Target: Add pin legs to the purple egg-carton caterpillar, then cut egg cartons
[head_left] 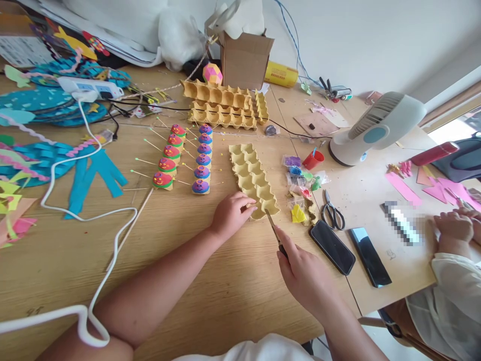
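Observation:
A yellowish egg carton strip [247, 173] with two rows of cups lies on the table in front of me. My left hand [232, 214] pinches its near left corner. In my right hand [306, 276] is a craft knife [275, 232], its blade tip at the near edge of the carton. Left of the carton stand two painted egg-carton caterpillars, a red and green one [169, 164] and a blue and purple one [203, 159], with thin sticks poking out at their sides.
Scissors [332, 210], a black phone [332, 246], clay bags [298, 213] and a red cup [313, 160] lie to the right, below a white fan [376, 128]. More egg cartons [221, 114] sit behind. A white cable [101, 220] crosses the left side. Another person's hands [454, 228] rest at far right.

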